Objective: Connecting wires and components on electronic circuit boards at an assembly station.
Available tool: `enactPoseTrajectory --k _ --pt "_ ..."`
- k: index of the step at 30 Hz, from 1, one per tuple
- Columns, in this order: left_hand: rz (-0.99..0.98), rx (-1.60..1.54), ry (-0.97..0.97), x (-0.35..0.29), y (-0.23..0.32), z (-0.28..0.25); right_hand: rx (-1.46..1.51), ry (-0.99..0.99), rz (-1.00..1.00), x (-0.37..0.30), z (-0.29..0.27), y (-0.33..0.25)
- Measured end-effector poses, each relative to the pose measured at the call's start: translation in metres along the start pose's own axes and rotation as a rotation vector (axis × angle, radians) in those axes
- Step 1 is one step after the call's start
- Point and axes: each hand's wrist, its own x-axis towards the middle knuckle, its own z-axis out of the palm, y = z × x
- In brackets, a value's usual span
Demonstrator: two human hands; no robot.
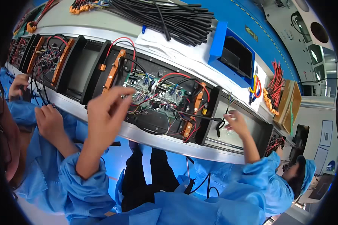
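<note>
- Ahead of you, a blue bin (217, 42)
- Beside it, red- and yellow-handled tools (255, 84)
- To your right, a wooden box (283, 101)
- A co-worker's blue cap (310, 172)

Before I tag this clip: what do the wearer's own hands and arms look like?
Left grip and right grip: bare, no gloves or rings visible. Left sleeve and right sleeve: light blue, loose, wrinkled fabric, ending well short of the wrists. No markings discernible.
</note>
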Motion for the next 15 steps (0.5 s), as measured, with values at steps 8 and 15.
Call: enactPoseTrajectory --k 8,15 --pt "0.12 -0.01 -0.184 -0.027 0.001 0.02 -0.395 0.404 -0.352 0.039 0.028 0.081" --pt "0.448 -0.332 -0.567 -0.061 0.019 0.056 0.138 0.314 -0.415 -0.147 -0.035 -0.043"
